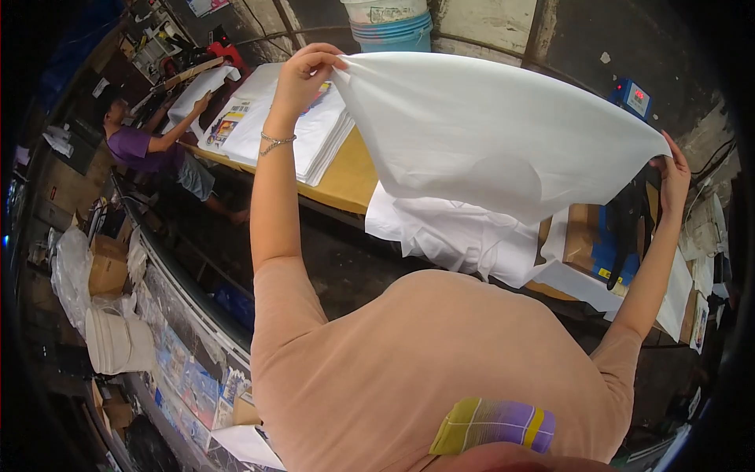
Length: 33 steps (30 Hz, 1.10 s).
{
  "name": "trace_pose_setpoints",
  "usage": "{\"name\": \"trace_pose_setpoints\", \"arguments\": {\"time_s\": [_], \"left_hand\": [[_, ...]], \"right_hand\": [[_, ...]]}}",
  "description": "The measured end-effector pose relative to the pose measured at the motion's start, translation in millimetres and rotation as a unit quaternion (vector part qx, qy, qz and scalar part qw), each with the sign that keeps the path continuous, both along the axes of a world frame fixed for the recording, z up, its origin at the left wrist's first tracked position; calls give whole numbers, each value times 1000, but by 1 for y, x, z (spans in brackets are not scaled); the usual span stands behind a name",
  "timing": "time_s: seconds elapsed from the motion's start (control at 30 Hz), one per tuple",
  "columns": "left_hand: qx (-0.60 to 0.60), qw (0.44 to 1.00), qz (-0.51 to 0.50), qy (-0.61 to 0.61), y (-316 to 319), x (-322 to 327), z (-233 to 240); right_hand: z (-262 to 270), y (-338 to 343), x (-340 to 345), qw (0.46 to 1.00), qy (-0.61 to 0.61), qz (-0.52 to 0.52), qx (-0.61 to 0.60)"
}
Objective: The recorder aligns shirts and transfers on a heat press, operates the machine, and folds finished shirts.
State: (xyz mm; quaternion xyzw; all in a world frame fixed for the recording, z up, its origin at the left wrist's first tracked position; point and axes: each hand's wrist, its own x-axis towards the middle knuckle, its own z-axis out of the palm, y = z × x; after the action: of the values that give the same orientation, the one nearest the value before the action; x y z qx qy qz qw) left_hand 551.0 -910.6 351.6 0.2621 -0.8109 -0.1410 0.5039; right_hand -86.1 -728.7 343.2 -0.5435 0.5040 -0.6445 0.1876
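A large white fabric panel [448, 124] hangs stretched between my two raised hands. My left hand [312, 65] pinches its upper left corner. At the far right, my right hand [672, 168] grips the opposite corner. Below the panel, a heap of crumpled white fabric [454, 230] lies over the table's near edge. To the left, a thick stack of white fabric pieces [318, 141] rests on the yellow tabletop [348, 171], and colourful prints show on the stack. The hanging panel hides part of the table behind it.
A heat press [625, 236] with a black handle stands right, below a blue controller with a lit display [638, 97]. Stacked buckets [389, 26] stand behind the table. Far left, a person in a purple shirt [141, 141] handles white material. A white bucket [118, 342] sits lower left.
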Motion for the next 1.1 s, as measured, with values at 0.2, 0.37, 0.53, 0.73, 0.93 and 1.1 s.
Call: {"name": "trace_pose_setpoints", "arguments": {"time_s": [0.2,0.37,0.53,0.73,0.93,1.1], "left_hand": [[164,983,-83,12,12,-3,-6],[189,965,-107,144,35,4,-11],[150,966,-88,192,65,24,-19],[146,969,-129,151,70,29,-11],[123,971,-90,186,63,19,-15],[65,973,-53,215,69,17,-23]], "right_hand": [[-9,6,-36,999,-25,-25,4],[-23,40,-56,995,-82,-53,-16],[-33,102,-55,998,-50,-33,-19],[-21,106,-50,999,10,-10,-32],[-30,82,-55,998,-49,-47,-3],[-49,90,-78,995,-82,-47,-9]]}}
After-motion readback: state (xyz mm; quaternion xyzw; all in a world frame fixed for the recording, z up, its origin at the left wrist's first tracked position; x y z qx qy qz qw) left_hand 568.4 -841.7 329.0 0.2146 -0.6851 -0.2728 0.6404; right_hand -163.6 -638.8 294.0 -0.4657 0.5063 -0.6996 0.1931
